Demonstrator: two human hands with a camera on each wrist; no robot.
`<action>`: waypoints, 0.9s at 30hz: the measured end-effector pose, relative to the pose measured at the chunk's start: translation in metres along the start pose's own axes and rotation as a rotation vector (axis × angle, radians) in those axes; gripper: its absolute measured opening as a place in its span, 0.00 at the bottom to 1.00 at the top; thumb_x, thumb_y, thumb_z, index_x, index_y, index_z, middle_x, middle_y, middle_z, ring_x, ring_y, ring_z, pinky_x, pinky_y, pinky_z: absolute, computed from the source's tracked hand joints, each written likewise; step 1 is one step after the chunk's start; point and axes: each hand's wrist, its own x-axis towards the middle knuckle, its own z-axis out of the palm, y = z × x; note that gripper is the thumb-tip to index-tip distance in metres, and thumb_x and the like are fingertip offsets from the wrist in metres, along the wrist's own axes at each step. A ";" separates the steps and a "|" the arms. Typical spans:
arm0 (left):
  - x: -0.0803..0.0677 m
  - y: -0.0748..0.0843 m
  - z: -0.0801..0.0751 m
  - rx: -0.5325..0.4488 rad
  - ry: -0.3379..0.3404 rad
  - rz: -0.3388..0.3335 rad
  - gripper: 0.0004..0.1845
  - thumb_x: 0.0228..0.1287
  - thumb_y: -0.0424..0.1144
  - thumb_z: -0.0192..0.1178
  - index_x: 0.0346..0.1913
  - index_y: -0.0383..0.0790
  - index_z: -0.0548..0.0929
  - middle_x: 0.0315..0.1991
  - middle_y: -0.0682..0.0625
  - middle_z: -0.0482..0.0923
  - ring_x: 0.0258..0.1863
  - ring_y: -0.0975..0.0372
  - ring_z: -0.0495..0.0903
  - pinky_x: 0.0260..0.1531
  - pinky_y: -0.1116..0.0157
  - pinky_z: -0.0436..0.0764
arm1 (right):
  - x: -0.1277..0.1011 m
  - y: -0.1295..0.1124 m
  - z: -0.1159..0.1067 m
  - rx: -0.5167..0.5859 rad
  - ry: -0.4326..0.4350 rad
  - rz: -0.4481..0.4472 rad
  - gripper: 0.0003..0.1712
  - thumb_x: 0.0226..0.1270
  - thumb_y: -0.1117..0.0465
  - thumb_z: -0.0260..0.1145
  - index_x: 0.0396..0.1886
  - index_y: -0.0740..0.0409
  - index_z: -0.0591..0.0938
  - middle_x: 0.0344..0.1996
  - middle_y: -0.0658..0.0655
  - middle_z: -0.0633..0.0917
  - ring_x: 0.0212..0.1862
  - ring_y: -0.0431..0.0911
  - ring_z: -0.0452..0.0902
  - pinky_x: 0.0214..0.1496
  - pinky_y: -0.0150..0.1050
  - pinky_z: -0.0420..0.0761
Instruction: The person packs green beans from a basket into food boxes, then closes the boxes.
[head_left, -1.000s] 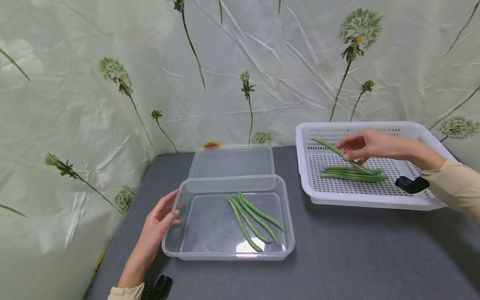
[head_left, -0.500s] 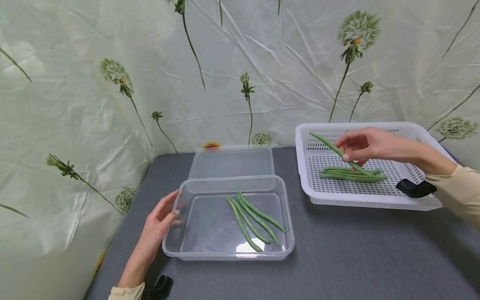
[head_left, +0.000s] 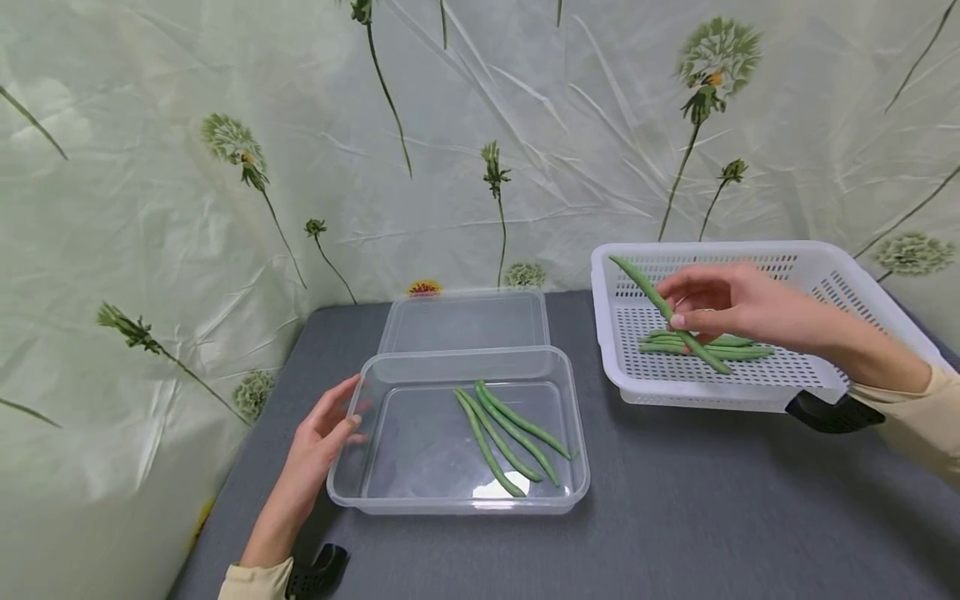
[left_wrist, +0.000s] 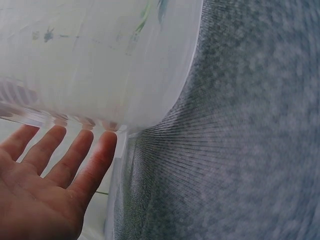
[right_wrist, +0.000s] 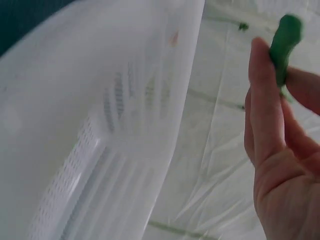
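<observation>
My right hand (head_left: 701,307) pinches a long green bean (head_left: 646,292) and holds it slanted above the white perforated basket (head_left: 750,254), where a few more green beans (head_left: 742,352) lie. The right wrist view shows that green bean's end (right_wrist: 284,40) between the fingertips (right_wrist: 261,75). My left hand (head_left: 324,433) rests with straight fingers against the left wall of the clear plastic container (head_left: 390,500), seen close in the left wrist view as fingers (left_wrist: 95,160) on the clear container's wall (left_wrist: 100,65). Three green beans (head_left: 510,433) lie inside that container.
The container's clear lid (head_left: 465,321) lies flat just behind it on the grey table (head_left: 712,517). A crinkled floral backdrop (head_left: 187,167) closes the back and left sides. The table's left edge runs close by my left forearm.
My right hand has carried the pinched bean a little leftward and forward over the basket's near side. The left hand and the container stay put.
</observation>
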 end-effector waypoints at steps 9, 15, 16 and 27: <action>0.000 0.000 0.000 0.002 -0.003 -0.012 0.28 0.76 0.33 0.50 0.75 0.47 0.61 0.73 0.47 0.59 0.62 0.60 0.71 0.45 0.62 0.81 | 0.007 -0.018 0.054 0.129 0.096 0.020 0.21 0.65 0.62 0.70 0.56 0.62 0.77 0.38 0.64 0.85 0.34 0.55 0.84 0.37 0.49 0.84; 0.000 0.000 -0.001 0.002 -0.010 -0.015 0.27 0.77 0.35 0.50 0.75 0.47 0.61 0.74 0.48 0.58 0.63 0.61 0.71 0.45 0.63 0.80 | 0.021 -0.022 0.091 0.231 0.027 -0.023 0.22 0.66 0.64 0.69 0.57 0.64 0.76 0.36 0.64 0.84 0.34 0.53 0.83 0.36 0.47 0.84; 0.000 0.000 -0.002 0.000 -0.009 -0.014 0.27 0.77 0.35 0.50 0.75 0.48 0.61 0.74 0.48 0.58 0.63 0.61 0.71 0.45 0.63 0.81 | 0.024 -0.023 0.097 0.238 0.011 -0.026 0.22 0.67 0.63 0.68 0.58 0.64 0.76 0.35 0.63 0.84 0.33 0.52 0.82 0.36 0.47 0.84; 0.001 -0.002 -0.002 -0.015 -0.020 -0.008 0.28 0.77 0.36 0.49 0.76 0.47 0.60 0.75 0.47 0.57 0.62 0.63 0.70 0.45 0.63 0.80 | 0.052 -0.029 0.150 0.329 0.000 -0.063 0.22 0.68 0.64 0.67 0.60 0.62 0.76 0.46 0.62 0.81 0.39 0.53 0.81 0.38 0.49 0.84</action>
